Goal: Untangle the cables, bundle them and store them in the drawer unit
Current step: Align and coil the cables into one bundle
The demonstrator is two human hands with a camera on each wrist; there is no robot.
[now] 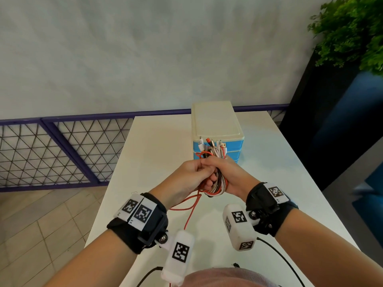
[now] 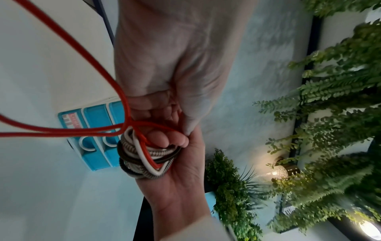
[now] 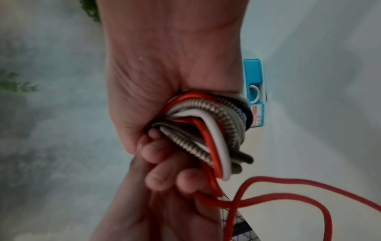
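Red, white and braided strands make up the cable bundle (image 1: 215, 172) I hold above the white table (image 1: 153, 154), just in front of the blue drawer unit (image 1: 217, 129) with its cream top. My right hand (image 1: 230, 175) is clenched around the folded cables, their plugs sticking up past my knuckles toward the drawers. My left hand (image 1: 188, 177) presses against it, fingers curled, pinching the red cable (image 1: 189, 206) where it leaves the bundle. That loose red length hangs in loops between my wrists, down toward the table. A green plant (image 1: 352, 32) stands at the far right, and a purple mesh railing (image 1: 58, 152) runs along the left.
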